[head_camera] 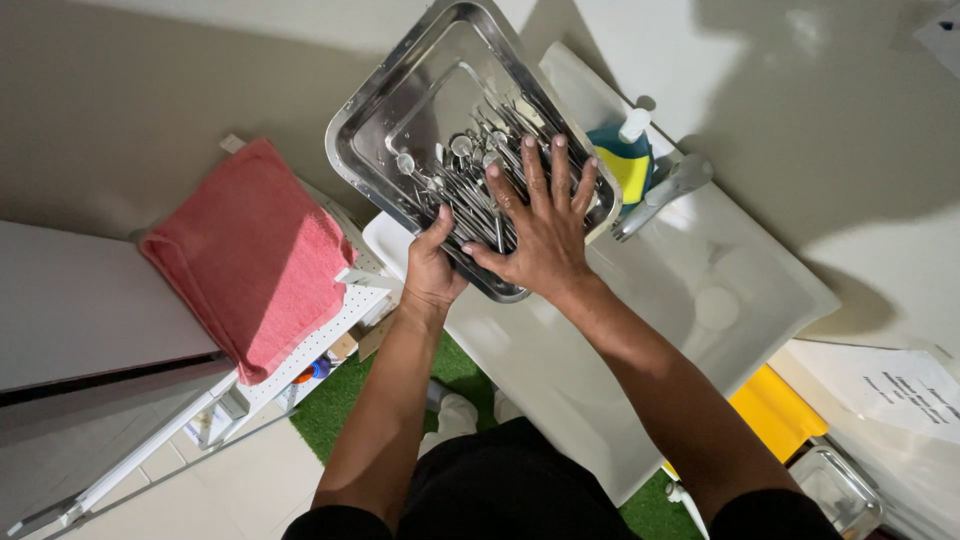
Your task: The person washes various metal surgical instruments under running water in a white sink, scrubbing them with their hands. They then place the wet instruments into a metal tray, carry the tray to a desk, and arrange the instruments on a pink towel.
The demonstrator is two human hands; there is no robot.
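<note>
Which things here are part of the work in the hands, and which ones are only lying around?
In use:
- metal tray, tilted over the white sink
- metal instruments piled in the tray
- left hand gripping the tray's lower edge
- right hand spread flat on the instruments

Lying about:
- pink towel on the white shelf
- soap bottle by the tap
- yellow bin
- paper sheet

My one head camera looks steeply down, close over my two forearms, toward the white ceramic sink (700,290) and the pale wall behind.
</note>
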